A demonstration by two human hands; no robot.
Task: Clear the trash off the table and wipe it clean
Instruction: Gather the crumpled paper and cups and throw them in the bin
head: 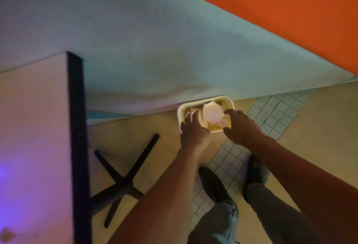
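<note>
Both hands are over the cream rectangular plastic bin [228,101] on the floor against the wall, left hand [193,131] loosely curled at its near-left rim, right hand [241,127] spread over the crumpled white paper trash [212,112] inside, pale worktop [33,127] way off left.

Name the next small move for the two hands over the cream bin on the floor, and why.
Probably let go and draw both hands back toward the table. The left hand and right hand reach into the cream rectangular plastic bin, where white crumpled paper trash already lies; whether either hand grips anything is unclear, and wiping remains.
</note>
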